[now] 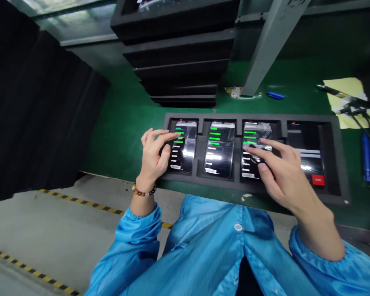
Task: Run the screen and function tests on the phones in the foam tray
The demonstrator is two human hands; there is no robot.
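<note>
Several smartphones lie face up in the compartments of a black foam tray. My left hand is open over the leftmost phone, a fingertip at the green lines on its screen. The second phone lies lit between my hands, with green and white text lines. Over the third phone my right hand reaches with fingers apart, fingertips at its screen; whether they touch cannot be told. The rightmost phone shows a dark screen with a red box at its lower corner, partly behind my right hand.
Stacked black foam trays stand behind, with another dark stack at left. A metal post rises from the green table. A blue cap, yellow paper, a black pen, cables and a blue pen lie around.
</note>
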